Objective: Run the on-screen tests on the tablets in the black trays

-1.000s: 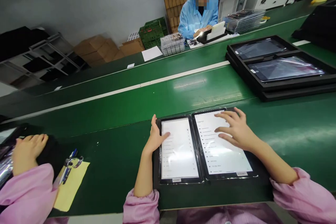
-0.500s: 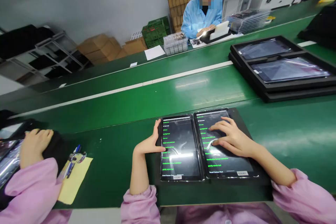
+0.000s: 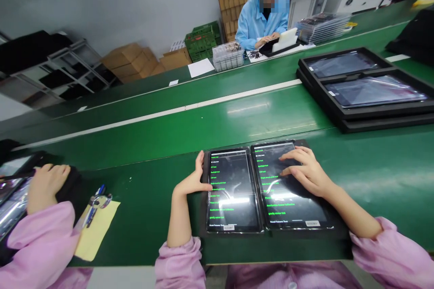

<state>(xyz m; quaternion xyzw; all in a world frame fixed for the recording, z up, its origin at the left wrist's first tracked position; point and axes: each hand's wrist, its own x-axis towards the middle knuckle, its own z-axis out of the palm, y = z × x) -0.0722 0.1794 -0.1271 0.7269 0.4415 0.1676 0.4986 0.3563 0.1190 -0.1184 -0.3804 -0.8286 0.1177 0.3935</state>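
Two tablets [image 3: 233, 210]; green test menus [image 3: 280, 204]

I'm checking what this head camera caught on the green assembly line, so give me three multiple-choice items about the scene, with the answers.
1. Where is the person's right hand?
A) On the screen of the right-hand black-framed tablet
B) On the yellow note paper
C) On the far black tray

2. What colour are the person's gathered sleeves?
A) Blue
B) White
C) Pink

3. What state is the left-hand black-framed tablet in?
A) Screen dark and blank
B) Screen lit with a list in green text
C) Lying face down

Answers:
1. A, its fingers are spread over that screen.
2. C, pink cloth bunches at the wrists.
3. B, green lines show on its black screen.
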